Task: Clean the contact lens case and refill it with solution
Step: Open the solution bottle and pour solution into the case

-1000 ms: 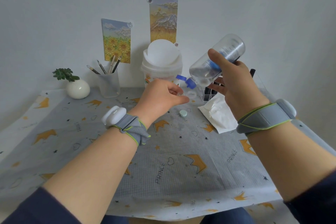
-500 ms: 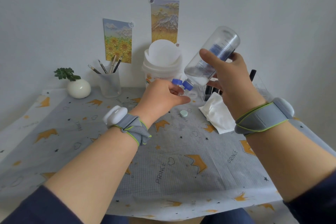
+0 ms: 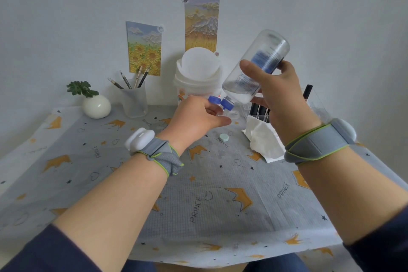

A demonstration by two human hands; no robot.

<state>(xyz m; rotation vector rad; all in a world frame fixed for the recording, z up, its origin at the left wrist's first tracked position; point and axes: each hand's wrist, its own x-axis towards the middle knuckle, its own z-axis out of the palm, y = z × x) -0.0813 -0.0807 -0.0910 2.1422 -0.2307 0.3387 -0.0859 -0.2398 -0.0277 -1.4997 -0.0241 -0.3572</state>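
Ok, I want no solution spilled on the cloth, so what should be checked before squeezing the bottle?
1. Bottle tilted nozzle-down in the right hand: ok.
2. Blue flip cap open, hanging clear of the nozzle: ok.
3. Lens case held under the nozzle by the left hand: ok.
4. Nozzle lined up over an open well: cannot tell, fingers hide part of the case.
5. Case's green cap off, lying on the cloth: ok.
6. Tissue within reach for drips: ok.
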